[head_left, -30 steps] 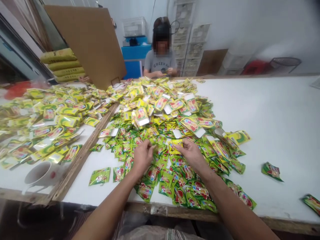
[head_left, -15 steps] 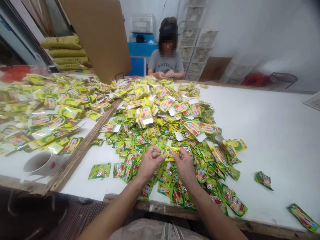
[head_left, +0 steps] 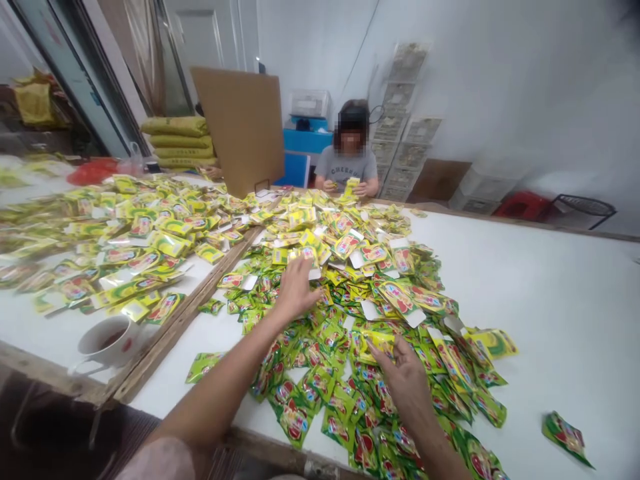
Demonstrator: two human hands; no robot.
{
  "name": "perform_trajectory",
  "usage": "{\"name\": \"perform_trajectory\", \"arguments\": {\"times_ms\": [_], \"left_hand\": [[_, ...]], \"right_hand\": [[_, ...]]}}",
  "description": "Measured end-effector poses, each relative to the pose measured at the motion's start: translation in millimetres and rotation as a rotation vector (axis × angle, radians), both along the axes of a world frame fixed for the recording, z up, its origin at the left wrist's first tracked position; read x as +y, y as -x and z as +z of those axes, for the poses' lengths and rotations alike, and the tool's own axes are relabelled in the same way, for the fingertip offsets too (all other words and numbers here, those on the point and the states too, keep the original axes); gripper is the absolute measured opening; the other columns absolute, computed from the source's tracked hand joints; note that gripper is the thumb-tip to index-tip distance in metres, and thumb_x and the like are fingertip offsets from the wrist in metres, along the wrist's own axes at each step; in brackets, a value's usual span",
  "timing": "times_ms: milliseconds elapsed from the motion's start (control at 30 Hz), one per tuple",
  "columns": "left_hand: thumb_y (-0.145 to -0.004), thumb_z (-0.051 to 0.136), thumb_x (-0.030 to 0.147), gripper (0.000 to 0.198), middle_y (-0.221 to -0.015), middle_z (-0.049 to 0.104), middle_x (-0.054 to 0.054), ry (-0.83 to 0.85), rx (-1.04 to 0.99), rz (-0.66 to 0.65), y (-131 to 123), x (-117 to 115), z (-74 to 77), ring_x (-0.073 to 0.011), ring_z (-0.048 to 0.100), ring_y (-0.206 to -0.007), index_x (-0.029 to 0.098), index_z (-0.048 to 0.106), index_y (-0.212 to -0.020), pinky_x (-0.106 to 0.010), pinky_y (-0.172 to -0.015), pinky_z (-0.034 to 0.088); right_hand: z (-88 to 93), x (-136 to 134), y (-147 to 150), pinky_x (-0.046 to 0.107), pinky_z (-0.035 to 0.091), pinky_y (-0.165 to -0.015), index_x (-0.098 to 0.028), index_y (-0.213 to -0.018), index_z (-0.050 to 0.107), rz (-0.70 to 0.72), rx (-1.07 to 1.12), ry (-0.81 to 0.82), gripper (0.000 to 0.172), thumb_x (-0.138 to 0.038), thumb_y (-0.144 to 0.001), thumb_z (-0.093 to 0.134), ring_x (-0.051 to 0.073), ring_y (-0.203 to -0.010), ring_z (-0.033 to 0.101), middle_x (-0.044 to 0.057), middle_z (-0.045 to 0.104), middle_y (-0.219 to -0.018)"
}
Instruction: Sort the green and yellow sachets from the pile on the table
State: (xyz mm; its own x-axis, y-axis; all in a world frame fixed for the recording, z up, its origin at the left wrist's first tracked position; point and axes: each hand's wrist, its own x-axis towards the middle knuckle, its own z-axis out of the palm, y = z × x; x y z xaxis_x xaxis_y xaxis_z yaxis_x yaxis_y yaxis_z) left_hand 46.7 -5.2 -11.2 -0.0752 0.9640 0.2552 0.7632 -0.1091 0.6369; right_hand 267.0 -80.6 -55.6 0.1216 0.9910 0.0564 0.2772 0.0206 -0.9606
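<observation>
My left hand (head_left: 296,290) stretches forward over the heap, its fingertips at a small yellow carton (head_left: 311,255) with a white flap. The thumb stands apart from those fingers, and the hand is open. Lower and to the right, my right hand (head_left: 407,373) pinches a small yellow packet (head_left: 381,341) between thumb and fingers. Under both hands lies a pile of green sachets (head_left: 340,400) with red fruit pictures. Flat yellow cartons (head_left: 400,297), some with white flaps out, cover the far part of this pile.
A wooden strip (head_left: 200,303) divides the white table (head_left: 560,300). Left of it are more yellow cartons (head_left: 170,243) and a mug (head_left: 107,343) of dark liquid. A cardboard sheet (head_left: 245,133) stands behind. Across the table a person (head_left: 347,163) holds a yellow carton. One sachet (head_left: 567,437) lies far right.
My left hand has let go of the yellow packet and moved forward to the cartons. My right hand keeps the packet, now further right. The view has tilted up; the other person has raised a carton.
</observation>
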Motion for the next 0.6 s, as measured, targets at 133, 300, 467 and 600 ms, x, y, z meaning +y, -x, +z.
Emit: {"name": "perform_trajectory", "arguments": {"times_ms": [133, 300, 467, 600], "left_hand": [[-0.042, 0.084, 0.039, 0.117, -0.150, 0.011, -0.017, 0.221, 0.405, -0.087, 32.0, 50.0, 13.2, -0.0436, 0.008, -0.135, 0.029, 0.021, -0.140, -0.057, -0.101, 0.023], [-0.043, 0.083, 0.039, 0.095, -0.125, 0.051, -0.017, 0.223, 0.578, -0.252, 30.3, 64.8, 22.5, -0.0373, 0.043, -0.118, 0.025, 0.044, -0.129, -0.042, -0.094, 0.036], [-0.064, 0.072, 0.040, 0.059, -0.094, 0.066, -0.014, 0.187, 0.579, -0.204, 0.7, 33.8, 26.3, -0.0308, 0.060, -0.092, 0.018, 0.054, -0.116, -0.035, -0.076, 0.043], [-0.071, 0.066, 0.035, 0.046, -0.084, 0.068, -0.009, 0.217, 0.563, -0.206, 4.9, 17.8, 34.1, -0.0270, 0.063, -0.083, 0.019, 0.057, -0.112, -0.030, -0.067, 0.044]], "right_hand": [[-3.7, -6.0, -2.3, 0.029, 0.047, -0.066, -0.019, -0.081, 0.058, 0.064, -0.030, -0.010, 0.029, -0.045, -0.069, 0.063, 0.021, -0.076, 0.058, 0.003, 0.064, -0.075], [-1.0, -12.6, -5.2, 0.030, 0.047, -0.070, -0.019, -0.083, 0.055, 0.104, -0.017, 0.018, 0.027, -0.045, -0.073, 0.061, 0.020, -0.075, 0.057, 0.002, 0.061, -0.075], [-8.9, -18.5, -16.4, 0.031, 0.047, -0.070, -0.019, -0.080, 0.055, 0.055, 0.046, 0.055, 0.029, -0.046, -0.072, 0.063, 0.022, -0.076, 0.057, 0.003, 0.061, -0.074], [-24.0, -26.5, -28.4, 0.027, 0.043, -0.061, -0.019, -0.071, 0.051, -0.047, 0.037, 0.063, 0.030, -0.045, -0.068, 0.067, 0.017, -0.065, 0.052, -0.001, 0.055, -0.066]]}}
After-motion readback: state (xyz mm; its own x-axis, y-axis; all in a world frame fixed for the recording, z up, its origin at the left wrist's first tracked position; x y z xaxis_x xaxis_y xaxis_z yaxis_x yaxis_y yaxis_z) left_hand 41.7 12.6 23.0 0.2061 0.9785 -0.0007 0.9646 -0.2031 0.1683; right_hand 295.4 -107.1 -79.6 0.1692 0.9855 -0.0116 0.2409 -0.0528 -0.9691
